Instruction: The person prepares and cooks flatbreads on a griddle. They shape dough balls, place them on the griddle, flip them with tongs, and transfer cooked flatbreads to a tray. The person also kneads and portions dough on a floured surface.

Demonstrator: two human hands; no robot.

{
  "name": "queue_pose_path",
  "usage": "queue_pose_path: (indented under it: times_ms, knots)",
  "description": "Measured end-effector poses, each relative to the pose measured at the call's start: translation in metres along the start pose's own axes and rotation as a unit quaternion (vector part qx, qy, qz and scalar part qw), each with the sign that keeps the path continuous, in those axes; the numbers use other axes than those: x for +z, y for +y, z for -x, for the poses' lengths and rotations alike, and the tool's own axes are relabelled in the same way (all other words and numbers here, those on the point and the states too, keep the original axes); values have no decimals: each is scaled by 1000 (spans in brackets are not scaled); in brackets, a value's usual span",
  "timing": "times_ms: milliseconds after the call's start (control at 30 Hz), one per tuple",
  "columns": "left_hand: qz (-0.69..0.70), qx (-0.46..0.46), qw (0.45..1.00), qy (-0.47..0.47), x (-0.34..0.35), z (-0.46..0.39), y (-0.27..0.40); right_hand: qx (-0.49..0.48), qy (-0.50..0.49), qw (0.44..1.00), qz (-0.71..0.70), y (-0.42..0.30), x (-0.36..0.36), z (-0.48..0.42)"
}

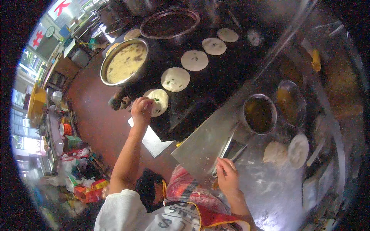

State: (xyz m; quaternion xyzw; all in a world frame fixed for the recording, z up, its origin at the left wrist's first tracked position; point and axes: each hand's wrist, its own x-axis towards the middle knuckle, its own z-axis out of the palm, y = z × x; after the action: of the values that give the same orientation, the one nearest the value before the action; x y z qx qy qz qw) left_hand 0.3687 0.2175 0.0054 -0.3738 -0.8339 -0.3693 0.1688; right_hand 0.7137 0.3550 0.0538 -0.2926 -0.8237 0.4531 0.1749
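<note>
My left hand reaches over the near end of the black griddle, fingertips at a round dough flatbread with green bits on it. Whether the fingers grip its edge is hidden. Several more pale flatbreads lie in a row leading away, including one with green specks and another. My right hand is over the metal counter, thumb and fingertips drawn together, with nothing visible between them. Beneath and beside those fingertips lie metal tongs; contact with them is unclear.
Left of the griddle row stands a metal basin of yellowish contents. On the right are a bowl of dark liquid, a dough mound, a white dish and a floured work surface. A large round pan sits farther back.
</note>
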Motion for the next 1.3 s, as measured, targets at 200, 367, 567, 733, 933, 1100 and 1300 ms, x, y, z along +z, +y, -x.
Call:
queue_pose_path:
  times_ms: [200, 367, 567, 733, 933, 1100, 1300]
  knots:
    - [-56, -34, 997, -38, 30, 11, -15, 35, 33, 998, 46, 18, -11, 20]
    - [-196, 67, 965, -159, -6, 38, -34, 29, 94, 993, 61, 37, -31, 31]
    - [-116, 130, 985, 19, -6, 49, 47, 87, 253, 952, 150, 112, -129, 64]
    - [46, 121, 986, -107, 14, 67, 199, 88, 445, 890, 52, 149, -237, 50]
    - [190, 139, 917, -322, 87, 163, 356, 172, 398, 844, -317, 240, -311, 21]
    - [191, 229, 873, -385, 110, 203, 448, 213, 317, 825, -415, 246, -339, -13]
    - [172, 185, 893, -371, 103, 221, 448, 130, 393, 843, -344, 230, -323, -27]
